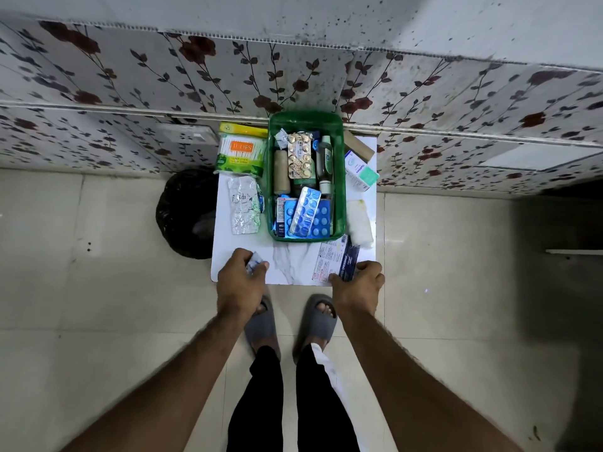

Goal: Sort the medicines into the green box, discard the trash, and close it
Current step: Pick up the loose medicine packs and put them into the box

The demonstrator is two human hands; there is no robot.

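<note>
The green box (339, 190) stands open on a small white marble-look table (290, 265), holding blue blister strips (305, 213), a gold blister strip (298, 154), a bottle and a bandage roll. My left hand (243, 275) is at the table's near-left corner, closed on a small crumpled silver-blue wrapper (256, 262). My right hand (362, 282) is at the near-right corner, gripping a flat dressings packet (336, 261). Left of the box lie a cotton-swab pack (240, 154) and empty silver blister foil (244, 208). To its right are a white-teal carton (360, 171) and white gauze (359, 223).
A black-lined trash bin (186, 213) sits on the floor just left of the table. A floral-tiled wall (130, 93) rises right behind the table. A brown cardboard tube (359, 145) lies at the back right. My feet in grey slippers (321, 321) stand on beige floor tiles.
</note>
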